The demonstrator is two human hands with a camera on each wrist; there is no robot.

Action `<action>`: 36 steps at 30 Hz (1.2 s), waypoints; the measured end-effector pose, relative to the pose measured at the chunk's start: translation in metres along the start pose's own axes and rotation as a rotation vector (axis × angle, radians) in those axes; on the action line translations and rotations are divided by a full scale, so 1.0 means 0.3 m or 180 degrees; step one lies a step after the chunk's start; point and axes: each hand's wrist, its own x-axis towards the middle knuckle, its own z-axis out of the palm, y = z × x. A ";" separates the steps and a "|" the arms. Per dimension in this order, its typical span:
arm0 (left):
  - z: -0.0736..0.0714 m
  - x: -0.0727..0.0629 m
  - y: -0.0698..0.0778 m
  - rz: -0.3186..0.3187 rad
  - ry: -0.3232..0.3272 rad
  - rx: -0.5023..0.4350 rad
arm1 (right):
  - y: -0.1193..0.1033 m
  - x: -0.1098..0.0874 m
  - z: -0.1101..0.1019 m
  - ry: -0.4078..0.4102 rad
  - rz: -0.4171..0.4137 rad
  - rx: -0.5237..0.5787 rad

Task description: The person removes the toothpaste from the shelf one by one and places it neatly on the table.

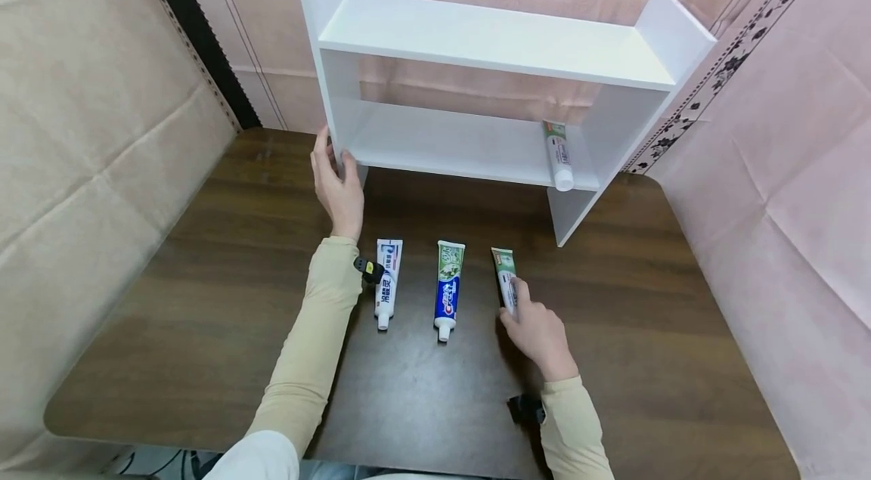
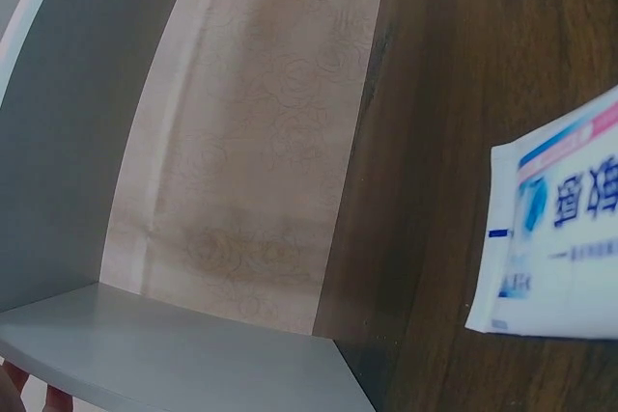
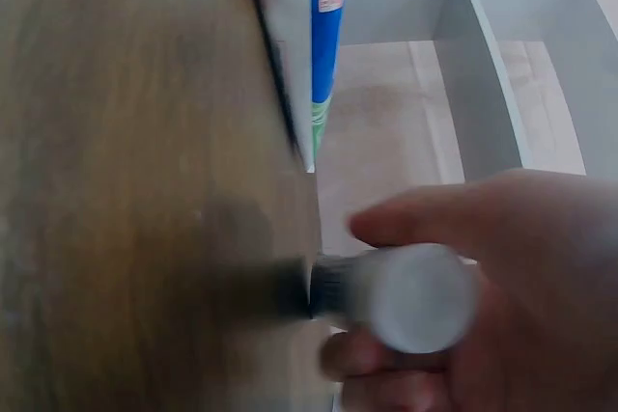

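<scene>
My left hand (image 1: 340, 189) grips the lower left side panel of a white two-tier shelf (image 1: 469, 140), with the thumb and fingers on either side of its edge. In my right hand (image 1: 540, 332) a green-and-white toothpaste tube (image 1: 505, 276) is pinched between thumb and fingers; its white cap (image 3: 425, 298) faces the right wrist camera. To the left of it a blue-and-green toothpaste tube (image 1: 449, 287) lies on the table, cap toward me. Farther left, beside my left forearm, lies a white-and-blue toothpaste tube (image 1: 388, 280).
Another toothpaste tube (image 1: 558, 155) lies on the right end of the lower shelf board, cap to the front. The shelf stands at the back of the brown wooden table (image 1: 204, 298). Pinkish cloth (image 1: 782, 200) hangs around the sides and back.
</scene>
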 end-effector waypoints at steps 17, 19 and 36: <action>0.000 -0.003 -0.001 -0.0015 0.0000 0.0035 | 0.002 -0.004 0.002 -0.0290 0.0041 0.0062; 0.000 -0.003 -0.004 -0.0016 0.0008 0.0048 | 0.004 -0.003 -0.002 -0.0072 -0.0046 0.0093; 0.005 -0.001 -0.003 -0.0045 0.0047 -0.0005 | -0.044 0.070 -0.258 0.1666 -0.0549 0.0342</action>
